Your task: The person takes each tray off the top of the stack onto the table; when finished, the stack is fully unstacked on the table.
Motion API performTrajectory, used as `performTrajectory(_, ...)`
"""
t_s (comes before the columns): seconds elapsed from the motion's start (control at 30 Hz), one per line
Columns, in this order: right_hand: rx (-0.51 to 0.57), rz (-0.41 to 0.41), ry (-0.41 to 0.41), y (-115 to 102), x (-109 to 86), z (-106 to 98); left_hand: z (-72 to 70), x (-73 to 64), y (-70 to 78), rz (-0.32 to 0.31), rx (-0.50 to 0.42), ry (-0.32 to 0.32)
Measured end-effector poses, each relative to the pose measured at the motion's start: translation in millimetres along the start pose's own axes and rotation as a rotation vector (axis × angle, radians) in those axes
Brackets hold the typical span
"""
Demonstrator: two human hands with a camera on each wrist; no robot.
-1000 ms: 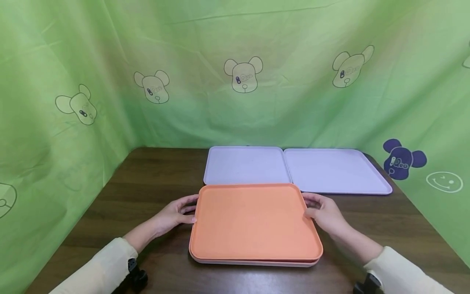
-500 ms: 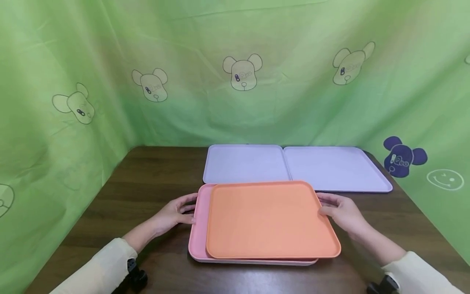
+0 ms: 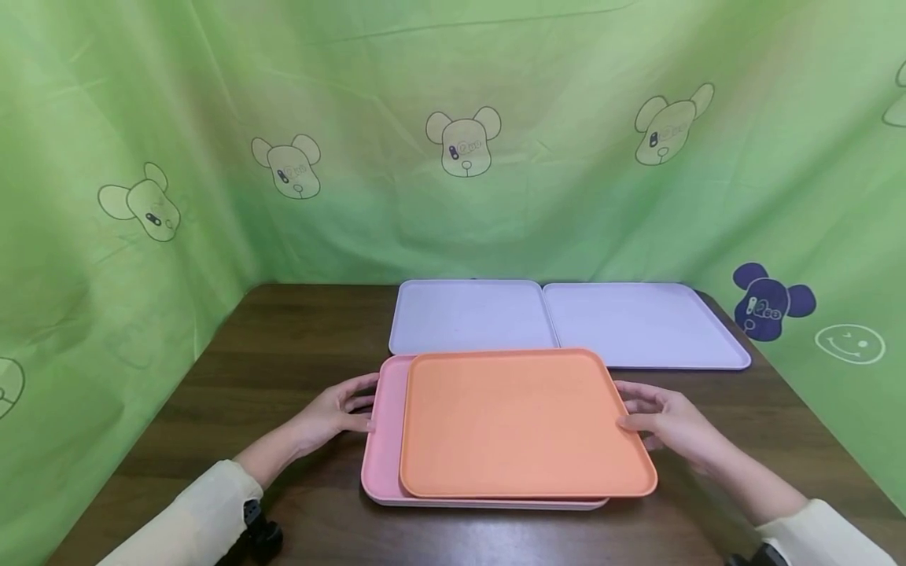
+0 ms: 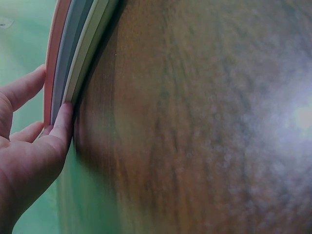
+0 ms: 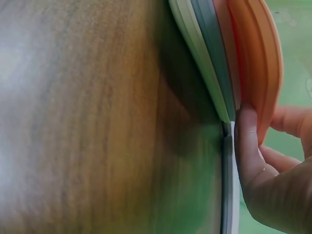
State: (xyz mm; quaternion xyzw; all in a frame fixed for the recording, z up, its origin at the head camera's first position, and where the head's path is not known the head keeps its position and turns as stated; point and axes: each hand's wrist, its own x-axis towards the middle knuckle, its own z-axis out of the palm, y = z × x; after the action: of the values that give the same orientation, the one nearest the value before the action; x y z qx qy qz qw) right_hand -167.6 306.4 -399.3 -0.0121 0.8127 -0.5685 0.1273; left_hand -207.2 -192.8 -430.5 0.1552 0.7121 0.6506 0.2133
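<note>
An orange tray (image 3: pixel 527 424) lies on top of a stack, shifted right so a strip of the pink tray (image 3: pixel 385 448) beneath shows along the left. My right hand (image 3: pixel 672 424) holds the orange tray by its right rim, thumb on the upper side. In the right wrist view the orange tray (image 5: pixel 263 53) fans away from the trays below. My left hand (image 3: pixel 329 417) rests its thumb and fingers against the stack's left side. The left wrist view shows blue-grey (image 4: pixel 68 53) and pale green trays (image 4: pixel 92 44) under the pink one; their upper faces are hidden.
Two pale lilac trays, a left one (image 3: pixel 470 318) and a right one (image 3: pixel 644 326), lie side by side behind the stack along the far edge of the dark wooden table (image 3: pixel 304 338). A green curtain (image 3: pixel 354 236) closes off the back and sides.
The orange tray has slid right with my right hand, uncovering the pink rim at left. My right hand then moved slightly nearer along its edge. My left hand stayed put.
</note>
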Motion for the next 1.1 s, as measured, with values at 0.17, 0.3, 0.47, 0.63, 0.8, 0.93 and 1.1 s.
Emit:
performTrajectory(0.17,0.030,-0.003,-0.013,0.3,-1.1,-3.5,0.3,0.1,-0.3,0.001,0.002,-0.001)
performTrajectory(0.3,0.027,0.005,0.034,-0.8,-0.8,-4.5,0.0,0.8,0.0,0.000,0.005,-0.001)
performTrajectory(0.47,0.029,0.013,0.087,-1.2,0.5,-7.6,-0.9,1.6,0.2,-0.006,0.009,0.001)
performTrajectory(0.63,0.046,0.018,0.136,3.7,1.7,-15.2,-1.1,0.8,1.6,-0.003,0.011,-0.004)
performTrajectory(0.8,0.038,0.045,0.186,7.1,0.0,-25.2,-0.4,0.8,3.0,-0.009,0.001,-0.004)
performTrajectory(0.93,0.027,0.053,0.208,9.2,-1.3,-33.9,-0.6,1.0,2.9,-0.015,-0.001,-0.001)
performTrajectory(1.1,-0.020,0.071,0.228,14.3,-2.8,-47.6,-1.1,1.5,3.1,-0.013,0.006,0.000)
